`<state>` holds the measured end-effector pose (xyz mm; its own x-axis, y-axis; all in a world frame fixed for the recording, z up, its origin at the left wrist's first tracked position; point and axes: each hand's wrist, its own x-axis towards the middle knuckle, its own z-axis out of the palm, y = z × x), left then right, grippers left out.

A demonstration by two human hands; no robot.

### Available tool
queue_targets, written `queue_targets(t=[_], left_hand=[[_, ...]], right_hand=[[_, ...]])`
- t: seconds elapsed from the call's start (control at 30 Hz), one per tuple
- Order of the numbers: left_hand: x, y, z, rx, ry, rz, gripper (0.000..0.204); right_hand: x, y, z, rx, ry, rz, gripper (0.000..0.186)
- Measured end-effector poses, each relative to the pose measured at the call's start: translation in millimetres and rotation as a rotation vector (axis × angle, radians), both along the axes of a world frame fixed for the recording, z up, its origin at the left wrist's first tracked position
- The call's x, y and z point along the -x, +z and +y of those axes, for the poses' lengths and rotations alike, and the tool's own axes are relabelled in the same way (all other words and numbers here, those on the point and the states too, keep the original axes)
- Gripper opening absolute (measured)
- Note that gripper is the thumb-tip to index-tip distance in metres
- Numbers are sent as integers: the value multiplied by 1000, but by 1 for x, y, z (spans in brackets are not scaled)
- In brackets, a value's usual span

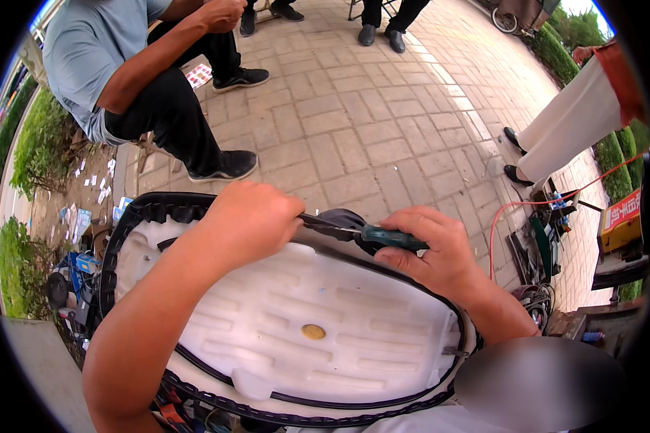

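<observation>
Head view: right hand (433, 245) clamped on a screwdriver (368, 232), left hand (249, 220) closed over the black cover edge, steadying the upturned white seat base (318, 317).

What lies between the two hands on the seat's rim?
In the head view, the screwdriver's metal shaft spans the gap between left hand and right hand, over the black cover edge.

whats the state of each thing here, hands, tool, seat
left hand: closed, pressing on the seat edge
right hand: shut on screwdriver
screwdriver: held level, green handle, tip toward the left hand
seat base: upside down, white underside up
black seat cover: wrapped over the rim
</observation>
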<state>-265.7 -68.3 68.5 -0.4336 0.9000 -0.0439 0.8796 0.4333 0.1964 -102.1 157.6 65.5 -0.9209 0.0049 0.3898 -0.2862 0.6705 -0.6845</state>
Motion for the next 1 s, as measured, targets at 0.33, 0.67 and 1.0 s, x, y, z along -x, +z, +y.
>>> queue_targets(t=[0.33,0.67,1.0], left_hand=[[-1,0,2,-49,4,-69,11],[1,-6,3,-90,12,-112,11],[1,-2,-2,-88,16,-134,12]], right_hand=[[-9,-22,-6,-92,-55,91,26],[-9,-28,-10,-51,-68,26,23],[29,25,5,-80,81,-228,14]])
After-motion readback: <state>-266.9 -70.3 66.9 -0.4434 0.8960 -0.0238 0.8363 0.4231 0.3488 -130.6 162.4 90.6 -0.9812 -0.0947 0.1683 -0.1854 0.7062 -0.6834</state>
